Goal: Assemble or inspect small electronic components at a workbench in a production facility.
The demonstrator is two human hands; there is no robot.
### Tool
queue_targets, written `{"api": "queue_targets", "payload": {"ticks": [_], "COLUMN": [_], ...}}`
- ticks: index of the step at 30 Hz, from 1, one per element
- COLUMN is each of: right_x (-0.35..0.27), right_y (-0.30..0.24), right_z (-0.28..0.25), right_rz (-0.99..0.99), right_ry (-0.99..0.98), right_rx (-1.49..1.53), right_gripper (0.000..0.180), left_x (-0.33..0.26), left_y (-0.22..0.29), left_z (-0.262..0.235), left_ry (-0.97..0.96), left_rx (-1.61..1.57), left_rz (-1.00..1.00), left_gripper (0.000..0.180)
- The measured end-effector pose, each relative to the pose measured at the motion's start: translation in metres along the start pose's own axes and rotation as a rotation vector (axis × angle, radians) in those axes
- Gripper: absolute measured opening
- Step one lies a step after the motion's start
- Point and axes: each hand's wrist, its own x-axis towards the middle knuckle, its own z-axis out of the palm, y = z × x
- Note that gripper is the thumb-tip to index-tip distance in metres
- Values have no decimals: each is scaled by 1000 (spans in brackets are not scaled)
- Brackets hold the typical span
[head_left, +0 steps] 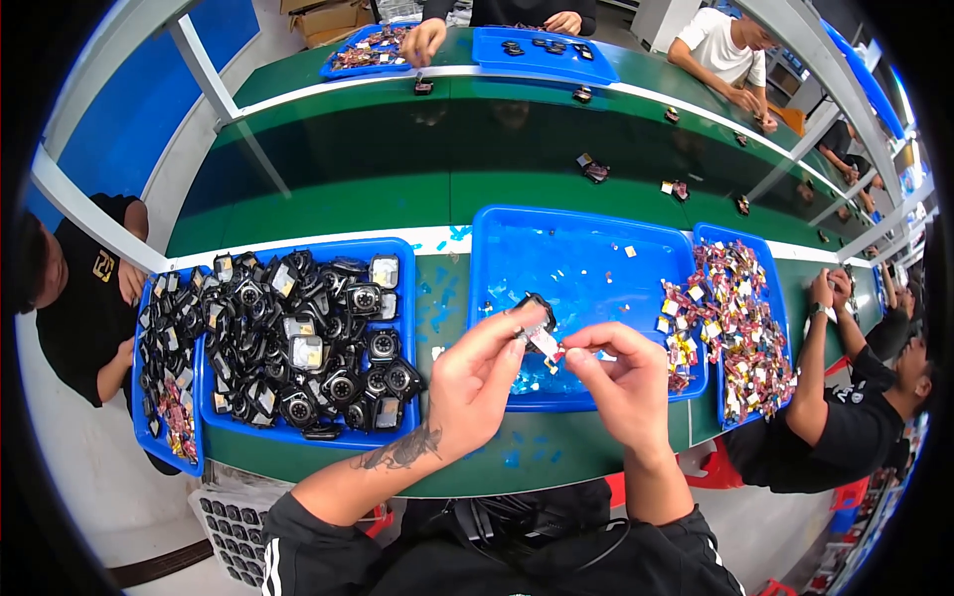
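Note:
My left hand (477,372) is closed around a black smartwatch case (538,310), holding it above a blue tray (556,243). A small white and pinkish part (545,343) sticks out from the case toward my right hand (624,387). The thumb and forefinger of that hand pinch the tip of this part. Blue film scraps and small pale bits lie scattered in the tray below. To the left, another blue tray (409,263) is heaped with black smartwatch cases (298,348), several with round sensor backs showing.
Small red, yellow and white parts (740,338) fill a blue tray on the right and spill into the middle one. A green conveyor (368,169) beyond carries a few watch pieces (593,169). Co-workers sit around, one (855,427) close on the right. White metal posts (99,214) frame the bench.

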Motion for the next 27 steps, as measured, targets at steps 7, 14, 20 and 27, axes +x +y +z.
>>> {"api": "queue_targets", "payload": {"ticks": [7,14,20,27], "right_x": [5,5,10,9], "right_y": [0,-17,-25,-20], "right_z": [-4,-12,-22,-25], "right_rz": [51,156,150,153], "right_ry": [-49,-241,-332,-347], "right_rx": [49,213,-39,-100], "right_gripper": [12,6,8,8], "left_x": [7,12,11,13], "left_y": [12,21,23,24], "left_z": [-5,-9,-13,-18], "left_ry": [-94,-237,-284,-361], "left_rx": [393,638,632,407], "left_rz": [219,357,275,-247], "left_gripper": [30,24,20,14]}}
